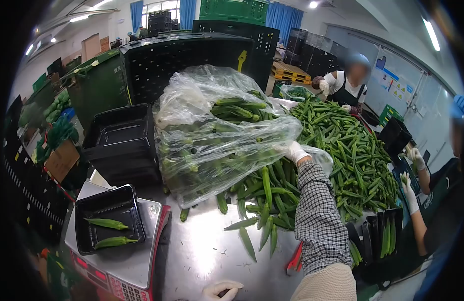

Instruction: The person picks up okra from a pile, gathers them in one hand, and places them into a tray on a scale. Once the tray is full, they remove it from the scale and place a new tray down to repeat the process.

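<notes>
My right hand [295,152], in a white glove below a checked sleeve, is closed on the edge of a large clear plastic bag [227,140]. The bag lies on its side with okra [237,109] inside, and loose okra spills out beneath it onto the metal table [202,251]. At the bottom edge, my left hand [223,290] is gloved and partly cut off by the frame; its visible fingers are loosely bent, apart and hold nothing. To its left, a black tray [110,205] with two okra pods sits on a scale [151,213].
Stacked black trays [119,145] stand behind the scale. A big okra heap [342,150] covers the table's right side. Red-handled scissors [294,260] lie by my right forearm. One co-worker [344,85] stands across the heap, another [442,200] at the right. Black crates [176,65] rise behind.
</notes>
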A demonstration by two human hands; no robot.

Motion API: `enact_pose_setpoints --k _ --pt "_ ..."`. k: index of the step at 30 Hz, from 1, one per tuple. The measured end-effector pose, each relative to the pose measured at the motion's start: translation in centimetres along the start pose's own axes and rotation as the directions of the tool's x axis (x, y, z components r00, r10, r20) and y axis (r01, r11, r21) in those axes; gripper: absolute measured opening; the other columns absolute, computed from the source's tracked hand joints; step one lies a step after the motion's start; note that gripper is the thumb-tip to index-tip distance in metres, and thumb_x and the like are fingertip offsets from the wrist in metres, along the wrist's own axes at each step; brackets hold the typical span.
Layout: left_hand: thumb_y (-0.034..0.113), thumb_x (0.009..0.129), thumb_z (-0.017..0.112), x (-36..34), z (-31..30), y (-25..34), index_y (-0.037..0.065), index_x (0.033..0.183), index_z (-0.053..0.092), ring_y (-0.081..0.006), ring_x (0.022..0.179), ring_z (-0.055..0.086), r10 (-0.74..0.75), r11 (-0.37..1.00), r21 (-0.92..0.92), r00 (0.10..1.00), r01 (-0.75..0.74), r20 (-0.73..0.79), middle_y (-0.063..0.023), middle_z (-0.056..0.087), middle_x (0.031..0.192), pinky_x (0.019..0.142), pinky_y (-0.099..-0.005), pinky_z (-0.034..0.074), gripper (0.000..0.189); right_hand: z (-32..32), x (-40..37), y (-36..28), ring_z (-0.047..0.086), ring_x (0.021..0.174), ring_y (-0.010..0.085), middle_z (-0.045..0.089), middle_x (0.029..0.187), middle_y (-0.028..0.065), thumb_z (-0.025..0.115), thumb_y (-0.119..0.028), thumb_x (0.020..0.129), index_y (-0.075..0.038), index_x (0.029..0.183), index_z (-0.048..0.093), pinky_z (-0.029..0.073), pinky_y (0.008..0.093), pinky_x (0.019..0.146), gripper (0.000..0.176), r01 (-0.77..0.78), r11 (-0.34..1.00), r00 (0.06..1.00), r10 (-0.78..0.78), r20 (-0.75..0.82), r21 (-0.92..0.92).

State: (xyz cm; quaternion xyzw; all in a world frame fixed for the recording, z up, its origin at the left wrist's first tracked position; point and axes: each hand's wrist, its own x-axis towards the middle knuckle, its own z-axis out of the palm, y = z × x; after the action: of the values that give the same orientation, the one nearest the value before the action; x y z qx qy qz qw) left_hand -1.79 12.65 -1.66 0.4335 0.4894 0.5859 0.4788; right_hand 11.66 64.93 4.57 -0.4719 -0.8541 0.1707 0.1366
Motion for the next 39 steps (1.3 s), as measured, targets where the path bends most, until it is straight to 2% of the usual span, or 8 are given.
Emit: enact_pose_setpoints --k 2,5,9,13,16,19,32,39 --pt "0.003 0.084 0.06 0.1 0.0 0.0 0.0 0.09 0.068 -0.0152 0.083 0.061 -0.019 1.0 -0.009 1.0 0.019 -0.004 -0.0082 0.066 0.087 0.076 -0.0265 0.047 0.01 2.7 3.0 3.8 0.054 0.107 0.0252 0.058 0.121 0.0134 0.054 -0.029 0.089 0.002 0.124 0.05 0.04 0.0308 0.095 0.047 -0.016 0.996 0.999 0.012 0.05 0.088" --pt "0.004 0.084 0.06 0.0 0.1 0.4 0.0 0.089 0.068 -0.0152 0.083 0.061 -0.119 0.99 -0.073 0.993 0.119 -0.006 -0.0079 0.066 0.086 0.076 -0.0264 0.047 0.01 4.3 4.7 6.8 0.049 0.114 0.0351 0.052 0.126 0.0181 0.048 -0.053 0.084 -0.009 0.123 0.054 0.04 0.0358 0.095 0.059 0.159 0.986 0.982 -0.163 0.092 0.043" --pt "0.004 0.084 0.06 0.2 -0.1 0.3 0.0 0.087 0.068 -0.0157 0.082 0.061 -0.039 0.999 0.017 0.999 0.039 -0.011 -0.0084 0.066 0.086 0.076 -0.0268 0.047 0.01 -2.5 -3.2 -3.1 0.052 0.113 0.0262 0.055 0.126 0.0134 0.055 -0.045 0.085 -0.004 0.123 0.054 0.039 0.033 0.095 0.056 0.077 0.98 0.965 -0.12 0.234 0.185" --pt "0.005 0.084 0.06 0.3 -0.2 0.7 0.001 0.087 0.068 -0.0176 0.083 0.062 -0.072 0.997 0.003 0.997 0.072 -0.01 -0.0099 0.066 0.086 0.077 -0.0283 0.048 0.01 -3.3 -2.4 -2.8 0.051 0.113 0.0242 0.054 0.126 0.0124 0.055 -0.042 0.087 -0.004 0.123 0.054 0.037 0.0314 0.097 0.052 0.041 0.974 0.955 -0.103 0.277 0.222" --pt "0.006 0.083 0.06 0.5 -0.7 0.5 0.002 0.09 0.068 -0.019 0.086 0.062 -0.064 0.997 0.05 0.996 0.061 0.056 -0.0098 0.067 0.09 0.079 -0.0294 0.048 0.011 -3.3 -1.6 -3.4 0.05 0.115 0.024 0.054 0.127 0.0123 0.055 -0.042 0.087 -0.005 0.123 0.055 0.036 0.0306 0.098 0.052 -0.083 0.996 0.941 0.086 0.326 -0.022" --pt "0.008 0.084 0.061 0.6 -1.6 0.1 0.004 0.097 0.067 -0.0191 0.093 0.062 -0.087 0.993 0.095 0.978 0.07 0.19 -0.0082 0.067 0.096 0.086 -0.0304 0.045 0.014 -4.3 -1.2 -3.2 0.05 0.115 0.0235 0.054 0.127 0.0121 0.056 -0.041 0.086 -0.005 0.124 0.054 0.036 0.0304 0.098 0.052 -0.06 0.996 0.943 0.078 0.323 -0.067" --pt "0.01 0.087 0.058 0.8 -1.8 1.3 0.003 0.096 0.067 -0.0175 0.095 0.06 -0.153 0.988 0.058 0.968 0.144 0.198 -0.0088 0.066 0.099 0.088 -0.0293 0.044 0.015 -1.7 -1.8 -3.9 0.048 0.115 0.0215 0.053 0.128 0.0115 0.06 -0.038 0.084 -0.006 0.127 0.052 0.036 0.0297 0.098 0.054 0.002 0.999 0.909 -0.019 0.416 0.041" --pt "0.006 0.082 0.061 0.6 -1.7 0.6 0.004 0.096 0.066 -0.0182 0.094 0.061 -0.039 0.999 0.041 0.978 0.032 0.205 -0.0077 0.066 0.097 0.085 -0.0282 0.046 0.015 -0.3 -5.6 -6.0 0.048 0.115 0.0204 0.052 0.129 0.0111 0.063 -0.036 0.083 -0.007 0.128 0.05 0.035 0.0293 0.098 0.055 0.06 0.989 0.842 -0.121 0.526 0.132"
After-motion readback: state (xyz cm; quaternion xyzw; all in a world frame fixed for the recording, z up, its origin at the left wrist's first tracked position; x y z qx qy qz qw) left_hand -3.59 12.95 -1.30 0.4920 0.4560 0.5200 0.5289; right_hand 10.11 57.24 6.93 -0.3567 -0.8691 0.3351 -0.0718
